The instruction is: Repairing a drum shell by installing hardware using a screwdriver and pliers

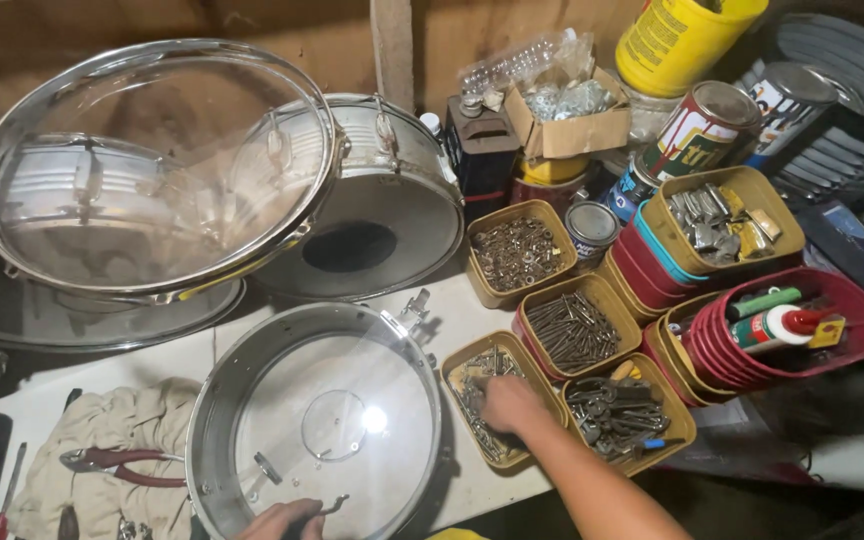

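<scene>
Right hand (510, 403) in screw tin (464, 372)

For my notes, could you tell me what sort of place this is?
Probably a drum repair workshop: metal drum shells crowd the workbench, tins of screws stand in rows, and the right hand digs in one tin beside pliers.
</scene>
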